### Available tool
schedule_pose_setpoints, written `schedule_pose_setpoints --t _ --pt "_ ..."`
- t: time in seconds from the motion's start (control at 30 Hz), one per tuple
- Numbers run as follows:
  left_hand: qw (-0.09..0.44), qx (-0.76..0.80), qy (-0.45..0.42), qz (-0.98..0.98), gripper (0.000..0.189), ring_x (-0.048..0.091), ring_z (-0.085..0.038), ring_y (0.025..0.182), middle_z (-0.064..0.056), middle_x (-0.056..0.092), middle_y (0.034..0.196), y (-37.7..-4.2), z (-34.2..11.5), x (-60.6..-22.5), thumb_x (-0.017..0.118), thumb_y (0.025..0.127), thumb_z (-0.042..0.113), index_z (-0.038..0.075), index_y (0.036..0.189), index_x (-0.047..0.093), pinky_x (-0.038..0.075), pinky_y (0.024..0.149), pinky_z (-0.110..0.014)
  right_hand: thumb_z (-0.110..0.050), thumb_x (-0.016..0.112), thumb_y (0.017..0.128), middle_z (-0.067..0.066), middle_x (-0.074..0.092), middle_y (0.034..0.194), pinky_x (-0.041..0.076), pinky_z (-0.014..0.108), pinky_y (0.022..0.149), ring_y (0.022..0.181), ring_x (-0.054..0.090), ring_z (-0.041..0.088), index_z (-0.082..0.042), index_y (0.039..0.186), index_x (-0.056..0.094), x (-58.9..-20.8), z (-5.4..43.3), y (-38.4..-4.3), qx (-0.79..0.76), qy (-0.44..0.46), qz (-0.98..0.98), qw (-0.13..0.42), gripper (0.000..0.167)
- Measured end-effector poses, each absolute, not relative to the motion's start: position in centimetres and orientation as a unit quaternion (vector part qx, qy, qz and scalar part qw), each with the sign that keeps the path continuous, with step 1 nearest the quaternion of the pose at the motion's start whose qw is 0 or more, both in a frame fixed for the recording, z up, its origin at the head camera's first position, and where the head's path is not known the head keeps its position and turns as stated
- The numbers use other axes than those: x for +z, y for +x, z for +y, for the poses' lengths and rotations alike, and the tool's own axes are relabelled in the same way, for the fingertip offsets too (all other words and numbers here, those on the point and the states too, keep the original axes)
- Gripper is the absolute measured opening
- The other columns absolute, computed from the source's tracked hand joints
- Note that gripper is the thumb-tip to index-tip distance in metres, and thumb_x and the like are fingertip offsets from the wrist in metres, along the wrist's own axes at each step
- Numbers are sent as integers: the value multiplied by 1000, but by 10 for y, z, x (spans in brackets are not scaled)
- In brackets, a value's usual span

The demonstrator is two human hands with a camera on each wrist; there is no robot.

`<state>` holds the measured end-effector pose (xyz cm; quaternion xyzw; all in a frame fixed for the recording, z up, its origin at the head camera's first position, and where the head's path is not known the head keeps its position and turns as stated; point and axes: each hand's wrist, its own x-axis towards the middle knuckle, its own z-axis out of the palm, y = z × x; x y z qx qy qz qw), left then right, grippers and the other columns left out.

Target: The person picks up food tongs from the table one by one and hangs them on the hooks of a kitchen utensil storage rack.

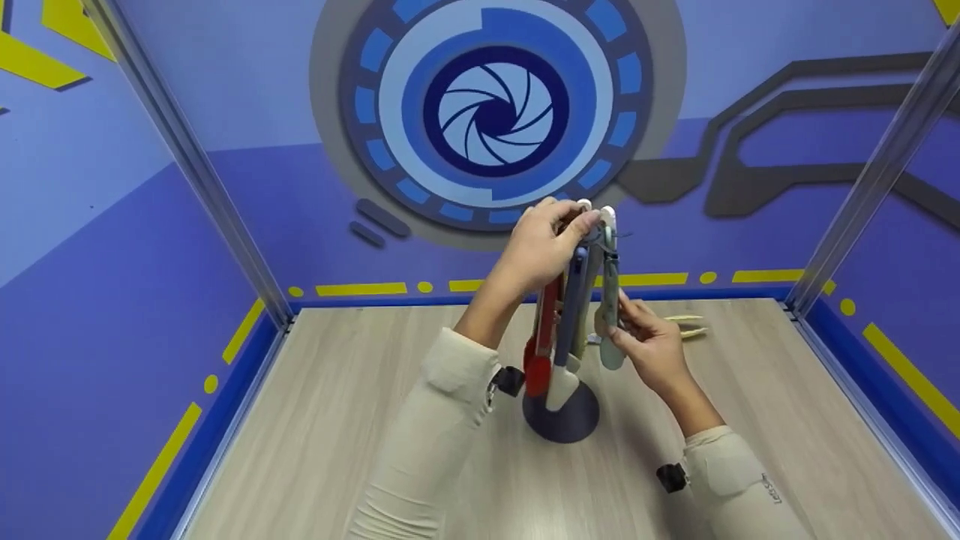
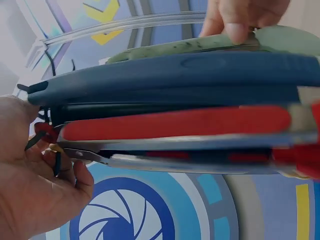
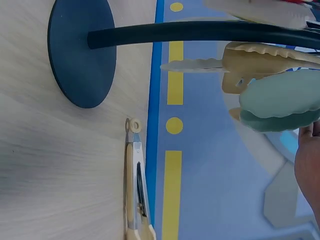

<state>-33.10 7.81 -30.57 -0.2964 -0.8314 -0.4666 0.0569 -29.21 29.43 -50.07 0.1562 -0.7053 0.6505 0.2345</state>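
Note:
Several kitchen tongs hang around a dark stand (image 1: 562, 421) with a round base and a thin pole. At the stand's top my left hand (image 1: 538, 244) holds on with curled fingers, near the hooks; the exact contact is partly hidden. My right hand (image 1: 654, 346) pinches the sage-green tongs (image 1: 613, 354) low down, near their scalloped heads (image 3: 280, 102). Red tongs (image 2: 175, 125) and dark blue tongs (image 2: 165, 75) hang close to the left hand. A beige-headed pair of tongs (image 3: 260, 60) hangs behind the green one.
Cream-handled tongs (image 3: 135, 185) lie on the wooden table (image 1: 360, 390) to the right, behind the right hand. A patterned blue-purple wall (image 1: 262, 202) closes off the back, and metal posts (image 1: 202, 165) stand at the corners.

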Motion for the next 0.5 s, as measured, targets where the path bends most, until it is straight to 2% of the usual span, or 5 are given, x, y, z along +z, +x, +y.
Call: schedule_pose_setpoints --t 0.13,0.23,0.4,0.5 --pt "17 -523 -281 -805 28 57 -16 99 0 62 108 -330 74 -300 66 105 46 20 110 76 50 81 -28 17 70 90 -17 73 120 58 16 93 109 72 0 4 149 53 -500 294 -290 646 158 -709 233 62" --pt "15 -533 -262 -805 29 59 -16 101 0 65 111 -328 74 -297 72 101 48 21 108 78 53 83 -30 16 71 91 -20 74 122 58 16 91 109 72 -1 2 149 54 -500 294 -289 635 155 -720 233 62" --pt "30 -507 -224 -832 45 64 -13 113 2 71 127 -324 77 -293 75 97 53 19 127 79 56 92 -30 12 72 93 -21 74 124 57 17 94 112 72 -2 -2 151 56 -498 294 -288 622 139 -736 230 62" --pt "23 -498 -205 -842 50 68 -12 113 5 76 128 -322 78 -290 76 96 54 22 134 76 60 89 -30 8 74 94 -21 73 123 57 16 94 112 71 -3 -6 151 58 -496 297 -286 613 118 -749 222 61"
